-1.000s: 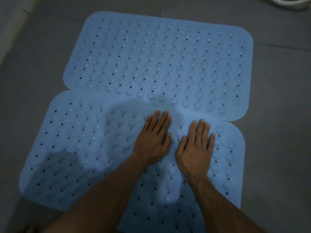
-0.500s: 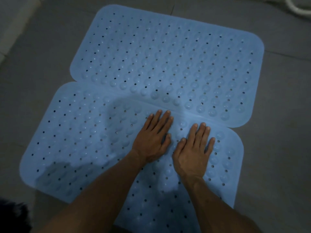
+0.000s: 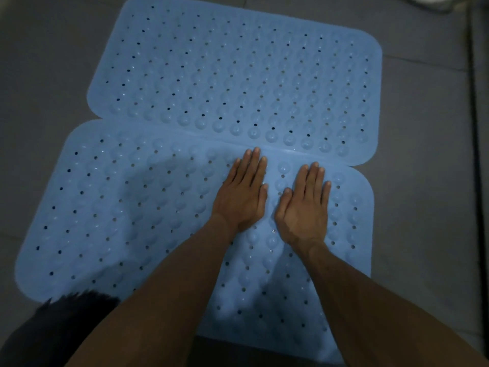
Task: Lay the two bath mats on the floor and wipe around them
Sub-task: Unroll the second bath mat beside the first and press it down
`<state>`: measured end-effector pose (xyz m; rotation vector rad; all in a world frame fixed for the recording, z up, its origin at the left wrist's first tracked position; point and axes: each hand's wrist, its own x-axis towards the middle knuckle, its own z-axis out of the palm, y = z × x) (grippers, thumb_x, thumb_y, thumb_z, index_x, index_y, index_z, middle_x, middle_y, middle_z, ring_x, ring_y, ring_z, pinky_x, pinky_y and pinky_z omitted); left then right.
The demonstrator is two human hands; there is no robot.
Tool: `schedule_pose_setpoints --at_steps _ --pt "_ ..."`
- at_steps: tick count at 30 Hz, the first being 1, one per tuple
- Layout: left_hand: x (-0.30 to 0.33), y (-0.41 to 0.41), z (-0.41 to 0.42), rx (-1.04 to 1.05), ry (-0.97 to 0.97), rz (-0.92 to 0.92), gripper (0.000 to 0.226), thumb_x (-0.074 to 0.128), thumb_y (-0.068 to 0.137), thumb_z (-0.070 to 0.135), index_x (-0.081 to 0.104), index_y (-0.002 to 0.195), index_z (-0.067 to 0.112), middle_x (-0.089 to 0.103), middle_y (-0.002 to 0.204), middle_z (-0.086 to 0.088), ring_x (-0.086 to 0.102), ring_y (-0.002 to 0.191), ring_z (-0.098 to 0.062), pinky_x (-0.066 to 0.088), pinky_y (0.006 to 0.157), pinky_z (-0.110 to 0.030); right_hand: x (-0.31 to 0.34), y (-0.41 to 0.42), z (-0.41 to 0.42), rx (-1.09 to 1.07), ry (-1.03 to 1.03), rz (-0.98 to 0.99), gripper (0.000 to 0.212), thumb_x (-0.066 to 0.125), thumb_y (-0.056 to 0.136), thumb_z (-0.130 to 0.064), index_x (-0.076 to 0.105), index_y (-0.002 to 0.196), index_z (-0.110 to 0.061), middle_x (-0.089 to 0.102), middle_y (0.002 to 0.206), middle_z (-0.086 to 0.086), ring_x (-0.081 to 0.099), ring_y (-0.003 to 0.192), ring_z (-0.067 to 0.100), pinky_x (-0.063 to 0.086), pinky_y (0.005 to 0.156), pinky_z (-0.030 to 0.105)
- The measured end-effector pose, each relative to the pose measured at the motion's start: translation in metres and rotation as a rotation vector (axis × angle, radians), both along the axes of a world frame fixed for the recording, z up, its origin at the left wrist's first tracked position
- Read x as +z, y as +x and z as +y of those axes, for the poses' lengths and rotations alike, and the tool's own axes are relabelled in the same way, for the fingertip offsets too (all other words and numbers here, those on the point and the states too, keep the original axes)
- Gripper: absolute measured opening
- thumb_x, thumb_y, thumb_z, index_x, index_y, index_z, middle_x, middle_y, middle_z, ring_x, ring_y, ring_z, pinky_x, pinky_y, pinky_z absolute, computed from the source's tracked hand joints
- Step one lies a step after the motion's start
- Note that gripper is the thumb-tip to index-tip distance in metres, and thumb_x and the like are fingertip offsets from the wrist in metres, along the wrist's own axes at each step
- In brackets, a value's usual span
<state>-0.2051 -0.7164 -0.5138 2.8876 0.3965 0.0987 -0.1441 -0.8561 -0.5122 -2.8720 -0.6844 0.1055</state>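
Two light blue rubber bath mats with holes and suction bumps lie flat on the grey floor. The far mat (image 3: 238, 72) reaches up to the top of the view; the near mat (image 3: 119, 207) lies in front of it, and their long edges meet or slightly overlap. My left hand (image 3: 242, 193) and my right hand (image 3: 304, 205) press flat on the near mat, side by side, fingers straight and pointing at the seam. Neither hand holds anything. My forearms hide part of the near mat's front edge.
Grey floor tiles (image 3: 428, 181) surround the mats. A dark groove (image 3: 473, 128) runs down the floor at the right. A pale curved object (image 3: 434, 0) shows at the top right corner. Something dark and fuzzy (image 3: 55, 332) sits at the bottom left.
Both hands stay flat on the near mat, now slightly further apart. The view has shifted, so the mats sit higher and further right in frame and more of the dark object shows at bottom left.
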Motion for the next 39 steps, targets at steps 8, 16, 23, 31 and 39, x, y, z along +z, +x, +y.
schedule_pose_setpoints --at_steps 8,16,23,31,39 --pt "-0.001 -0.002 0.000 -0.009 -0.011 0.019 0.060 0.020 0.100 0.031 0.017 0.152 0.001 0.010 0.161 -0.017 0.004 0.150 -0.028 0.010 0.122 -0.043 -0.001 -0.001 0.001 -0.003 -0.007 -0.004 0.065 0.019 0.103 -0.035 0.011 0.159 -0.002 0.007 0.167 0.018 -0.001 0.156 0.027 0.001 0.126 0.044" --pt "0.004 -0.008 -0.001 -0.009 -0.024 -0.090 0.053 0.031 0.101 0.026 0.032 0.147 -0.001 0.026 0.156 -0.018 0.019 0.148 -0.031 0.018 0.120 -0.044 0.003 -0.001 0.001 0.015 -0.026 0.000 0.063 0.025 0.106 -0.031 0.011 0.158 0.001 0.007 0.166 0.020 0.000 0.155 0.028 0.000 0.126 0.045" --pt "0.013 -0.015 0.002 0.002 -0.023 -0.006 0.055 0.019 0.104 0.031 0.022 0.152 0.004 0.017 0.160 -0.011 0.010 0.150 -0.022 0.005 0.122 -0.036 0.002 -0.001 -0.001 0.033 0.000 -0.024 0.064 0.025 0.104 -0.032 0.011 0.158 0.001 0.008 0.166 0.021 0.002 0.155 0.030 0.001 0.126 0.046" --pt "0.006 -0.140 0.010 0.042 0.047 -0.052 0.054 0.029 0.103 0.029 0.033 0.147 -0.001 0.027 0.156 -0.017 0.022 0.147 -0.030 0.020 0.119 -0.045 0.007 -0.006 0.001 0.014 -0.063 0.048 0.065 0.020 0.106 -0.035 0.005 0.158 0.000 0.002 0.167 0.021 -0.002 0.155 0.032 -0.001 0.125 0.046" --pt "0.003 -0.181 0.000 0.110 0.037 -0.011 0.057 0.025 0.102 0.032 0.031 0.148 -0.002 0.025 0.157 -0.019 0.020 0.148 -0.030 0.021 0.120 -0.046 0.005 -0.156 0.026 0.142 0.079 0.087 0.063 0.024 0.106 -0.033 0.013 0.158 -0.002 0.008 0.167 0.016 0.002 0.155 0.026 -0.002 0.126 0.042"
